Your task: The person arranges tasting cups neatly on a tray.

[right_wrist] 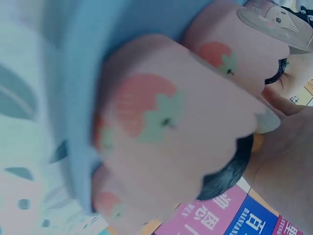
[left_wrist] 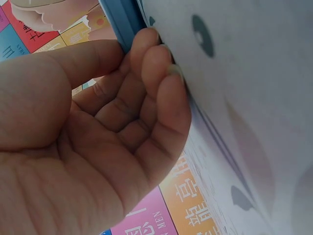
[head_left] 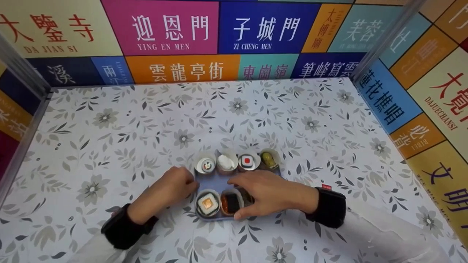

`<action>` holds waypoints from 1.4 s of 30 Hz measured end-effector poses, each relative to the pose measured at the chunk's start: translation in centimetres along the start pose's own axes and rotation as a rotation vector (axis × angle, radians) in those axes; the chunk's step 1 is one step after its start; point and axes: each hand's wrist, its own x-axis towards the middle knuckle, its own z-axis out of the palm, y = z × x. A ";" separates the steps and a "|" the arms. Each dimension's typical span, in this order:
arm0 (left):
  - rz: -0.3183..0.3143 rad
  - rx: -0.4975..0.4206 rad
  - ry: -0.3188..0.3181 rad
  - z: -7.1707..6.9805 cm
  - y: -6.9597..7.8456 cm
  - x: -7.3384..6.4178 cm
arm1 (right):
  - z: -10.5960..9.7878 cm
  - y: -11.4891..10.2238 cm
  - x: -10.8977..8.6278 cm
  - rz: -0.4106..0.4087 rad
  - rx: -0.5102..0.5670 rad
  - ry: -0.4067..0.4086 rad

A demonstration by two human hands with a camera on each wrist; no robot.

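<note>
Two bare hands with black wrist bands and pale sleeves

We see our left hand [head_left: 172, 190] and right hand [head_left: 268, 193] uncovered, without gloves or rings. Each wrist wears a wide black band [head_left: 124, 227]; the right band [head_left: 328, 207] carries a small red tag at its upper edge. Whitish sleeves [head_left: 387, 237] run back from both bands.

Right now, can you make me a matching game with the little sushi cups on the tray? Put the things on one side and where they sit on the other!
Things:
1. Cup with the red square roll
2. Cup with the green piece
3. Cup with the orange square roll
4. Left hand

Places:
A. Front row, left end
B. At the tray's left edge
C. Back row, right end
D. Back row, third from the left

Pairs: 1-D, 2-C, 3-A, 4-B
</note>
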 end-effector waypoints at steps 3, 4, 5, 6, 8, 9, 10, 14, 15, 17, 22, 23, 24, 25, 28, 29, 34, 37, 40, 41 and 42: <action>-0.014 -0.014 0.000 -0.1 0.0 0.0 | -0.1 0.2 -0.6 -0.028 -0.038 0.036; -0.021 -0.017 -0.001 -0.1 0.0 0.0 | -0.3 0.2 -0.7 -0.036 -0.053 0.053; -0.028 -0.018 -0.002 -0.1 0.0 0.0 | -0.4 0.3 -0.8 -0.035 -0.058 0.062; -0.036 -0.020 -0.002 -0.1 0.0 0.0 | -0.5 0.4 -0.9 -0.029 -0.063 0.074; -0.045 -0.025 -0.004 -0.1 0.1 0.0 | -0.8 0.7 -1.0 -0.001 -0.074 0.096; -0.048 -0.027 -0.005 -0.1 0.1 0.0 | -0.8 0.8 -1.1 0.013 -0.079 0.103; -0.049 -0.026 -0.006 -0.1 0.1 0.0 | -0.8 1.0 -1.1 0.027 -0.083 0.106; -0.051 -0.026 -0.010 0.0 0.2 0.0 | -0.7 1.4 -1.5 0.040 -0.103 0.104; -0.052 -0.026 -0.011 0.0 0.2 0.0 | -0.6 1.4 -1.6 0.033 -0.108 0.107; -0.049 -0.025 -0.010 0.0 0.2 0.0 | -0.4 1.5 -1.7 0.016 -0.116 0.117; -0.037 -0.021 -0.008 0.0 0.2 0.0 | 0.1 1.4 -2.1 0.010 -0.098 0.112; -0.036 -0.020 -0.009 0.0 0.2 0.0 | 0.2 1.4 -2.1 0.013 -0.089 0.108; -0.034 -0.021 -0.009 0.0 0.2 -0.1 | 0.2 1.4 -2.2 0.017 -0.084 0.104; -0.033 -0.020 -0.009 0.0 0.2 -0.1 | 0.3 1.3 -2.2 0.018 -0.080 0.103; -0.032 -0.017 -0.008 0.0 0.1 -0.1 | 0.6 1.3 -2.3 0.009 -0.070 0.111; -0.030 -0.016 -0.007 0.0 0.1 -0.1 | 0.7 1.3 -2.3 0.001 -0.068 0.117; -0.017 -0.014 0.001 0.0 0.1 -0.1 | 1.0 1.4 -2.5 -0.001 -0.056 0.144; -0.013 -0.016 0.002 0.0 0.1 -0.1 | 1.1 1.5 -2.6 0.016 -0.047 0.149; -0.012 -0.012 0.002 0.1 0.0 0.0 | 1.2 1.6 -2.6 0.029 -0.044 0.155; -0.014 -0.012 0.000 0.1 0.0 0.0 | 1.2 1.7 -2.7 0.031 -0.048 0.159; -0.014 -0.012 0.000 0.1 0.0 0.0 | 1.2 1.8 -2.7 0.033 -0.055 0.164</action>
